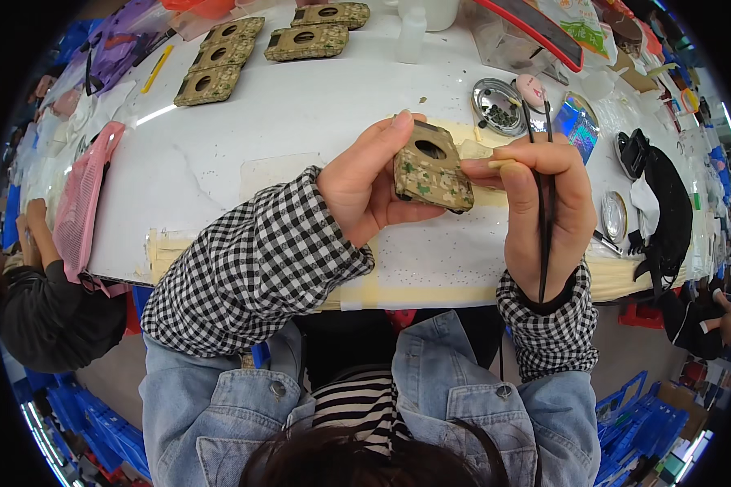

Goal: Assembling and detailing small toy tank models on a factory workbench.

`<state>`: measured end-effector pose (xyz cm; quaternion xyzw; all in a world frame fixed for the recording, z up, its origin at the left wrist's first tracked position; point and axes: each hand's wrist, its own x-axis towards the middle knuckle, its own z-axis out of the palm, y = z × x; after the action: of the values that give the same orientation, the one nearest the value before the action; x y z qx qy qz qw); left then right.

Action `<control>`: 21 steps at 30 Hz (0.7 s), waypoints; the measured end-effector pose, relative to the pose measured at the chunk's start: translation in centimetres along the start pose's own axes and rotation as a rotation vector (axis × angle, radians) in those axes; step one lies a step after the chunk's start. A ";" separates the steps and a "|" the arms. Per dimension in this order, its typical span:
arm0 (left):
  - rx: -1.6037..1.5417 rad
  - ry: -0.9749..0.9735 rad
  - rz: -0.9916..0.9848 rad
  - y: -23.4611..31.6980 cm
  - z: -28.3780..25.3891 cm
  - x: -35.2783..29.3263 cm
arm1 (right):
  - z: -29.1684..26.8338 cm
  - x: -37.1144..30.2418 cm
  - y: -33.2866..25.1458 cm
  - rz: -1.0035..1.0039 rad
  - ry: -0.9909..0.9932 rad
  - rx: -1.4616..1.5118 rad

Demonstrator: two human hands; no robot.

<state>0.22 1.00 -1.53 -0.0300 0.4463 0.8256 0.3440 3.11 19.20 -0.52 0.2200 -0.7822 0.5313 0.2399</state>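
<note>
My left hand (364, 177) grips a camouflage-patterned toy tank hull (437, 174), a boxy piece with a round hole in its upper face. The hull is tilted above the table, thumb at its far edge and fingers beneath. To its right, my right hand (559, 195) is closed around black tweezers (549, 215), whose tips point away from me. Pale finger covers (502, 163) show on that hand's fingertips, close to the hull's right side. Whether a small part is pinched between them I cannot tell.
Several similar camouflage hulls (219, 55) lie at the back left, near a yellow knife (157, 70). A round metal dish (498, 107) holds small dark parts. Also around are a pink mesh basket (89, 203), a clear bottle (412, 34) and a black bag (668, 207). Another person (53, 300) sits at left.
</note>
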 end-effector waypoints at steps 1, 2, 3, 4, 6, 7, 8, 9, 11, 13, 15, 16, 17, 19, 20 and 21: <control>0.000 -0.003 0.000 0.0 0.0 0.0 | 0.0 0.0 0.0 0.003 -0.005 -0.004; -0.001 -0.001 0.001 0.0 0.0 0.0 | 0.0 0.0 0.0 0.006 -0.005 0.008; -0.001 0.001 0.001 0.0 0.0 0.0 | 0.0 -0.1 0.0 0.010 -0.006 0.020; -0.001 0.002 0.001 0.0 0.1 0.0 | 0.1 -0.1 0.0 0.014 -0.002 0.048; 0.008 0.015 -0.004 0.2 0.3 -0.1 | 0.3 -0.1 -0.2 0.063 0.041 0.147; 0.013 0.021 -0.006 0.2 0.3 -0.1 | 0.4 -0.1 -0.7 0.107 0.080 0.217; 0.006 0.022 -0.013 0.2 0.3 -0.1 | 0.1 -0.1 -1.0 0.130 0.112 0.216; -0.003 0.023 -0.018 0.2 0.3 -0.1 | -0.1 -0.1 -1.3 0.152 0.143 0.215; -0.014 0.025 -0.021 0.3 0.2 -0.1 | -1.7 0.0 -0.2 -0.006 0.127 -0.013; -0.019 0.027 -0.021 0.2 0.2 -0.1 | -2.9 -0.2 0.2 -0.061 0.130 -0.371; -0.014 0.024 -0.023 0.3 0.1 -0.1 | -3.3 -0.2 0.6 -0.165 0.116 -0.657; -0.010 0.021 -0.025 0.3 0.1 0.0 | -3.2 -0.3 0.7 -0.136 0.103 -0.661; -0.014 0.025 -0.024 0.2 0.1 0.0 | -3.0 -0.3 1.0 -0.147 0.084 -0.663; -0.022 0.030 -0.017 0.2 0.0 0.1 | -2.7 -0.2 1.6 -0.173 0.048 -0.666; -0.023 0.028 -0.012 0.1 0.0 0.2 | -2.7 -0.4 1.7 -0.127 0.000 -0.678; -0.026 0.030 -0.005 0.1 -0.2 0.2 | -2.7 -0.4 1.6 -0.118 -0.024 -0.685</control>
<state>-0.04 0.99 -1.67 -0.0480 0.4406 0.8298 0.3391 2.85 22.35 -1.12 0.1778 -0.9038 0.2207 0.3208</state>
